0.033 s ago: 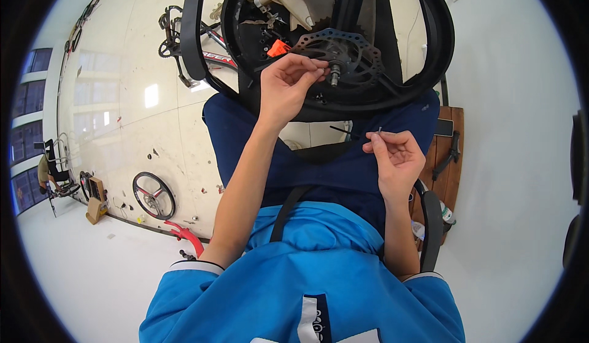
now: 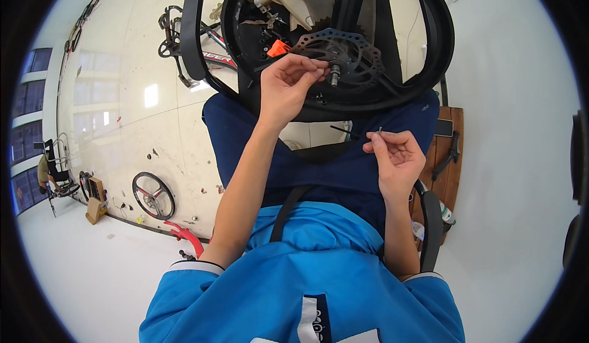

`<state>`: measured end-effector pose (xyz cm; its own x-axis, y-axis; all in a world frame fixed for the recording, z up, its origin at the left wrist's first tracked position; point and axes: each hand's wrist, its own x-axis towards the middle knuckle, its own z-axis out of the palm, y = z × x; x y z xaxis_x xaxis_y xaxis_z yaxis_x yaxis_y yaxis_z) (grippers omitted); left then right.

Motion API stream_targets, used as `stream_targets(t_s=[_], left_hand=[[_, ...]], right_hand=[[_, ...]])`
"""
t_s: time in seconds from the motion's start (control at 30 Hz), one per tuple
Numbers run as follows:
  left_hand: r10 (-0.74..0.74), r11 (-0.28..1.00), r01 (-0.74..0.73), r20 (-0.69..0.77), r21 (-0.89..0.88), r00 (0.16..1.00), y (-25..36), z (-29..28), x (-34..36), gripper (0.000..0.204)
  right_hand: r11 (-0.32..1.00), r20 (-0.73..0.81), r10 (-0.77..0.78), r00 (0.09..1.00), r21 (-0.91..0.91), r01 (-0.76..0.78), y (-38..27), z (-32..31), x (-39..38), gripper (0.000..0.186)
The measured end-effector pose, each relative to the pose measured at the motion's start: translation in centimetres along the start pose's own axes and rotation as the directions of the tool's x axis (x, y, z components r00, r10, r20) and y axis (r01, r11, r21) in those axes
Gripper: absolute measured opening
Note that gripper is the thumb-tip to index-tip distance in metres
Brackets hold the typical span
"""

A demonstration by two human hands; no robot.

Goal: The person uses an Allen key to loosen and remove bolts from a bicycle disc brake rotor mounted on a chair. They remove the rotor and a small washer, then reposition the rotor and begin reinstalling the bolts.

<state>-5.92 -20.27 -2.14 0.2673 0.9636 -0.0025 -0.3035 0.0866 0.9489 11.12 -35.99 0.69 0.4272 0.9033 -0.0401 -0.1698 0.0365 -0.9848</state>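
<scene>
A black bicycle wheel (image 2: 443,21) rests across my knees, its hub facing me with a drilled disc brake rotor (image 2: 369,55). From the hub sticks out a threaded metal axle (image 2: 334,78). My left hand (image 2: 286,85) is pinched, with its fingertips right beside the axle's base; anything between them is too small to make out. Lower and to the right, my right hand (image 2: 397,156) pinches a small thin piece with a pale tip (image 2: 380,129). A slim dark rod (image 2: 343,131) shows just left of these fingers; whether it joins that piece, I cannot tell.
Beyond the wheel's left side lie an orange item (image 2: 278,49) and loose metal parts. A bicycle frame (image 2: 215,55) and another wheel (image 2: 154,196) are on the floor at left. At right stands a wooden bench (image 2: 453,177) with a phone (image 2: 443,127). A person sits far left.
</scene>
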Motion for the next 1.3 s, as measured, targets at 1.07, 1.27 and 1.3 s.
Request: stream_targets(t_s=[1.07,1.27,1.3], left_hand=[[0.009,0.994,-0.007,-0.02,0.105,1.0,0.8,0.4,0.0,0.015],[-0.004,0.996,0.005,-0.01,0.089,1.0,0.5,0.2,0.0,0.011],[-0.003,0.997,0.003,-0.007,0.081,1.0,0.5,0.2,0.0,0.011]], right_hand=[[0.708,0.217,-0.604,0.767,-0.296,0.641,-3.0,4.9,2.4,0.02],[0.724,0.185,-0.602,0.777,-0.285,0.629,-3.2,5.1,2.4,0.019],[0.727,0.184,-0.603,0.776,-0.274,0.629,-3.2,5.1,2.4,0.019]])
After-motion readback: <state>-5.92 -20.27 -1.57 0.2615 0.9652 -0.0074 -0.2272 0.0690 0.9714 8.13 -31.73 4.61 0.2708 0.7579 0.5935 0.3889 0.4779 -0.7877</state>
